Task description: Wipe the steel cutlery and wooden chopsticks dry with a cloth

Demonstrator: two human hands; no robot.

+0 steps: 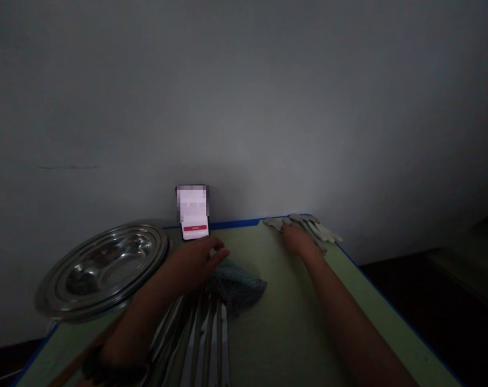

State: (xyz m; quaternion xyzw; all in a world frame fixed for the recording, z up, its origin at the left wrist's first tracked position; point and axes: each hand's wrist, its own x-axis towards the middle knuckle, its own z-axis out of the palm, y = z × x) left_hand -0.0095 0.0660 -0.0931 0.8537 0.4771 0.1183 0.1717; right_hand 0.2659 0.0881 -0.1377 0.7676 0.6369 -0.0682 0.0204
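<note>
My left hand hovers over the near side of a crumpled blue-grey cloth, its thumb and fingers apart and apparently holding nothing. Below it, several long metal utensils lie side by side, pointing away from me; the cloth and my arm hide their far ends. At the table's far right, my right hand bends its fingers down onto a pile of pale, long, narrow pieces with rounded ends. The dim light leaves their kind unclear, and the fingertips are mostly hidden.
Stacked shiny metal dishes with a wide rim stand at the left. A lit phone leans upright on the grey wall. Blue tape edges the pale green table. A thin brown stick lies beside my left forearm.
</note>
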